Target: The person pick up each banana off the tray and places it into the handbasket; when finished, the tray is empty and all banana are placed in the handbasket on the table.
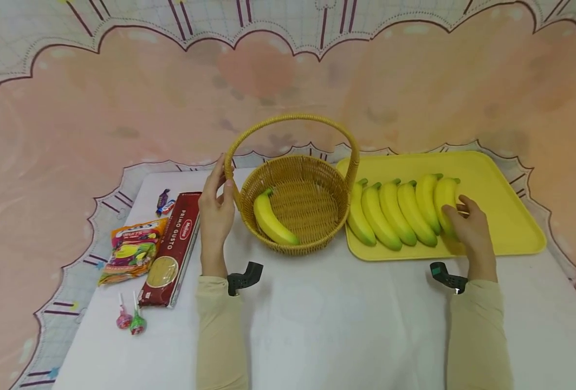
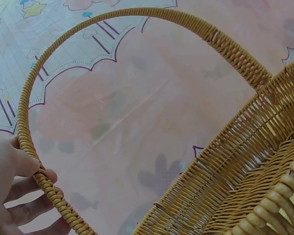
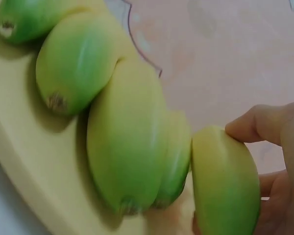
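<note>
We have a white table [image 1: 341, 325] before us, with a yellow tray [image 1: 504, 206] at its far right and a wicker basket [image 1: 295, 250] just left of the tray, its handle [image 1: 292, 117] arching upright. Our left hand [image 1: 217, 216] grips the left side of that handle between thumb and fingers. Our right hand [image 1: 474, 226] pinches the rightmost banana [image 1: 442, 203] on the tray; its long axis runs away from us, stem at the far end leaning slightly right, green tip towards us, though we cannot tell whether it is lifted. To its left, five more bananas [image 1: 382, 216] lie in a row, stems also far, tips near and slanting rightward. A single banana [image 1: 272, 222] in the basket lies diagonally, stem far left, tip near right. On the left, a long dark-red packet [image 1: 175, 238] reads "Melissa" and "PRIMO GUSTO"; the orange sweet bag [image 1: 138, 246] beside it shows "FRUITS". Two lollipops [image 1: 137, 325] sit nearer us, and two wrapped sweets [image 1: 163, 200] farther off carry lettering too small to read.
</note>
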A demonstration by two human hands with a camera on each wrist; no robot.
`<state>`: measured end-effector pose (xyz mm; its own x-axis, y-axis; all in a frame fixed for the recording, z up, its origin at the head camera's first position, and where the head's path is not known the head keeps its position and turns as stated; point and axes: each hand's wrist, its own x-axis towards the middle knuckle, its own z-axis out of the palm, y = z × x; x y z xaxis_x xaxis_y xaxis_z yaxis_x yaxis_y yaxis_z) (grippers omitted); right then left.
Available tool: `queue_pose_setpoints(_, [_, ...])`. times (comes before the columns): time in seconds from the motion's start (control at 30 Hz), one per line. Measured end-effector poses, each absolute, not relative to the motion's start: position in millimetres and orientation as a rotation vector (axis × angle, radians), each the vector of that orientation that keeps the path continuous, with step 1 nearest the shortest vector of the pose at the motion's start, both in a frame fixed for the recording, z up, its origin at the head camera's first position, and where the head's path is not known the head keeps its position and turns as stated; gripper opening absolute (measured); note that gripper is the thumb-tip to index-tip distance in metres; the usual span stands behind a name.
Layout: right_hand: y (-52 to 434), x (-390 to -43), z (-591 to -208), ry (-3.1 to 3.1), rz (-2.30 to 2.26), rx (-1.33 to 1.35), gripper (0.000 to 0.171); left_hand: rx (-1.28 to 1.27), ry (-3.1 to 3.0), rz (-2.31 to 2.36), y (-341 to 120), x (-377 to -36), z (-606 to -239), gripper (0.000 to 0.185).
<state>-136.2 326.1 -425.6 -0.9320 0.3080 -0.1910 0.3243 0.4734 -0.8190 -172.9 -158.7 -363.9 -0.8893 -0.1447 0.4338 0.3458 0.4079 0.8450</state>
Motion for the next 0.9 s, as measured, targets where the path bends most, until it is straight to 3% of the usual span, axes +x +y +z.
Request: queue_pose_setpoints(0.9, [243.4, -104.4, -382.5, 2.662, -1.236, -0.209, 0.078, -0.191, -2.247, -1.411, -160.2, -169.7, -367.3, 0.046])
